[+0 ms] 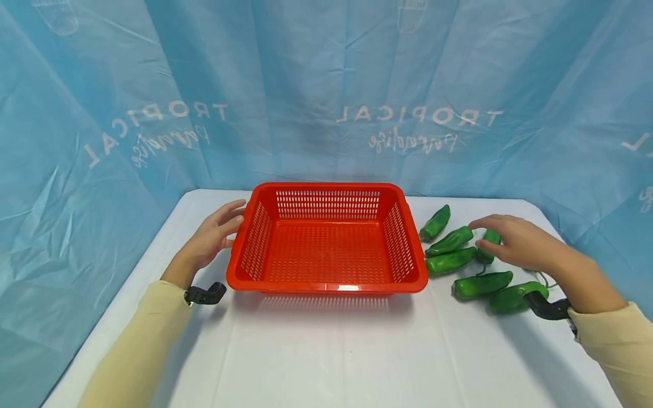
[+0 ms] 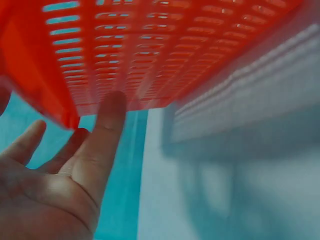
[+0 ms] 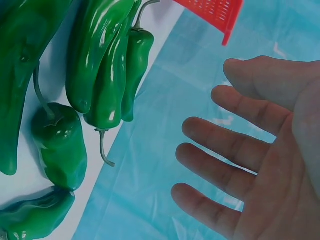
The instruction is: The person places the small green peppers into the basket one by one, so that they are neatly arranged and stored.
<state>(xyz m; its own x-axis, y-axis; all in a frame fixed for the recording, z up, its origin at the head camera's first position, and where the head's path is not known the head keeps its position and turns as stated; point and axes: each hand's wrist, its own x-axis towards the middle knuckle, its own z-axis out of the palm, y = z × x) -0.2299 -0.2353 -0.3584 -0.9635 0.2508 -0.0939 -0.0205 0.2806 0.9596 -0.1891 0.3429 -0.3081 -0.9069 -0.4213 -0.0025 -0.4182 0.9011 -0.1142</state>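
A red perforated plastic basket stands on the table in the middle of the head view, with nothing inside. At its left side is my left hand, fingers extended by the rim. In the left wrist view the thumb lies against or very near the slotted wall; contact is unclear. To the right, my right hand hovers over several green peppers, its fingers spread and holding nothing. The right wrist view shows the open palm apart from a short pepper and longer ones.
A white cloth covers the table. Blue printed curtains hang behind it and at both sides. Two more peppers lie nearer the front, below the right hand. Each wrist wears a black strap-mounted device.
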